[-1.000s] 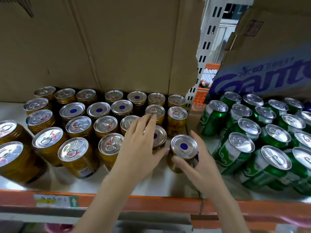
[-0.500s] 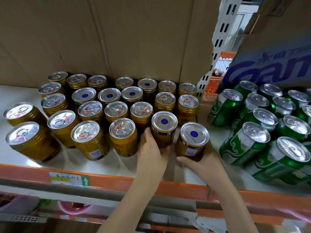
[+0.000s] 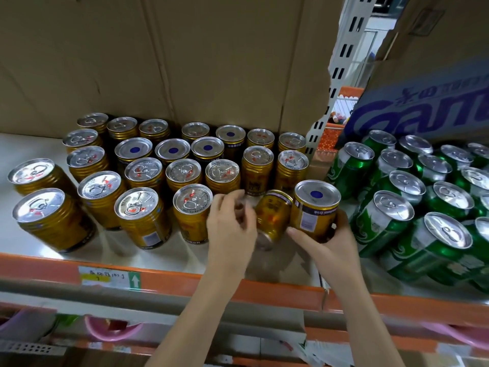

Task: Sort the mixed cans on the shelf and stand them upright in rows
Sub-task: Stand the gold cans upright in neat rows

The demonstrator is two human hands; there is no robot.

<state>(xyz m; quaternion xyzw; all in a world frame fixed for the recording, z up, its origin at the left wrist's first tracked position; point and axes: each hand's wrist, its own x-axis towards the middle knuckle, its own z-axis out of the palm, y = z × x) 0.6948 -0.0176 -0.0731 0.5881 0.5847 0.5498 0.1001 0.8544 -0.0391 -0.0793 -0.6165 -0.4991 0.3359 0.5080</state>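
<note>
Several gold cans (image 3: 143, 215) stand in rows on the white shelf (image 3: 29, 144); some show pull-tab tops, others plain ends with a blue dot (image 3: 172, 151). At the front of the rows my left hand (image 3: 230, 231) grips a gold can (image 3: 274, 217) that is tilted over, its top leaning away from me. Right beside it my right hand (image 3: 334, 247) grips another gold can (image 3: 315, 207) from below, blue-dot end up. The two held cans touch.
Several green cans (image 3: 391, 215) stand crowded on the right part of the shelf. Cardboard boxes (image 3: 201, 62) close off the back, and a blue printed carton (image 3: 423, 104) sits behind the green cans. An orange rail (image 3: 172, 279) runs along the front edge.
My left hand has tipped its blue-dot can over from upright to tilted. My right hand's can has stayed upright beside it. The view has shifted slightly.
</note>
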